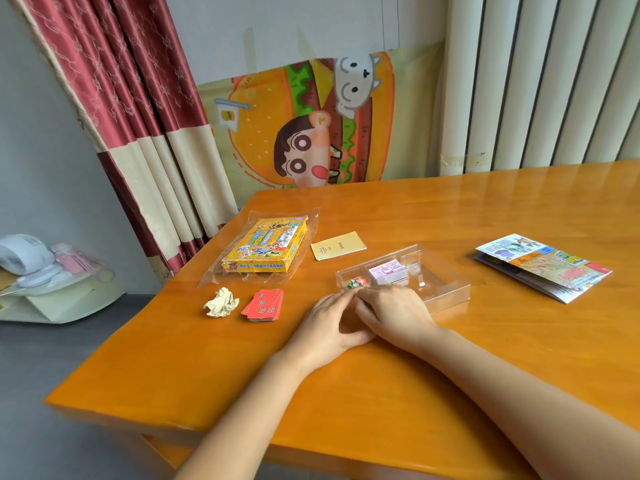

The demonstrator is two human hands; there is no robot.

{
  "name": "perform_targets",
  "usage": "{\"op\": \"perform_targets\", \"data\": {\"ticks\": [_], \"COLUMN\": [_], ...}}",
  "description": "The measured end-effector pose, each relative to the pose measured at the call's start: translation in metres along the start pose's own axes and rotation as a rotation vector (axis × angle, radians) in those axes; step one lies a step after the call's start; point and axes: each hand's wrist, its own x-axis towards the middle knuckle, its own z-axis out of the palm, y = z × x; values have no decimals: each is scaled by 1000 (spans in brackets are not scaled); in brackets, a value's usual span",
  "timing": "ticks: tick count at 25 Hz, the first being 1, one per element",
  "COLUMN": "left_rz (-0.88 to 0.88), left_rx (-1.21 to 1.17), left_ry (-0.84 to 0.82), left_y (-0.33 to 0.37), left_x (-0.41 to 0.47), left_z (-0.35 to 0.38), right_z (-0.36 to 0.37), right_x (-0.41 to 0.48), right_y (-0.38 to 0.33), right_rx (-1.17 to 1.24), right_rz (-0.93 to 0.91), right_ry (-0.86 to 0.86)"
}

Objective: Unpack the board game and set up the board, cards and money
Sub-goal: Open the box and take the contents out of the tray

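Left hand (330,320) and right hand (393,311) side by side, fingertips meeting at the near rim of the clear tray (448,292); impossible to tell whether gripping anything. In the tray, money stack (386,271) beside coloured pieces (355,283). Left of the hands, red cards (263,304); beyond, game box (266,245); far right, folded board (542,266)

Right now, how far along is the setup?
Done: clear plastic tray and red card deck are out of the yellow game box. In hand: left hand and right hand meet at the tray's near edge; what they hold is hidden. Left: pink money stack sits in the tray; colourful folded board is unopened.
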Motion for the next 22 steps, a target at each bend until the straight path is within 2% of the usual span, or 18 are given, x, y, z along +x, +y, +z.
{"op": "perform_targets", "data": {"ticks": [3, 6, 8, 13, 15, 16, 17, 20, 22], "left_rz": [-20, -4, 9, 10, 7, 10, 12, 8, 6], "left_rx": [2, 3, 2, 1, -3, -4, -6, -11, -10], "left_ry": [12, 20, -4, -42, -53, -53, -54, -64, -76], "left_y": [4, 5, 6, 2, 1, 1, 1, -2, -3], "left_x": [-2, -4, -5, -6, -6, -6, -6, -7, -7], "left_z": [2, 2, 1, 0, 0, 0, 0, -1, -2], "right_z": [-7, -11, -13, -22, -25, -26, -28, -40, -52], "right_x": [6, 12, 14, 22, 24, 25, 24, 18, 12], "right_y": [-3, -6, -4, 12, 15, 16, 16, 18, 25], "right_rx": [-30, 43, 196, 756, 974, 1002, 935, 392, 183], "right_rz": [151, 254, 360, 711, 791, 797, 771, 550, 409], "right_ry": [-156, -176, -117, 72, 114, 111, 88, -55, -185]}}
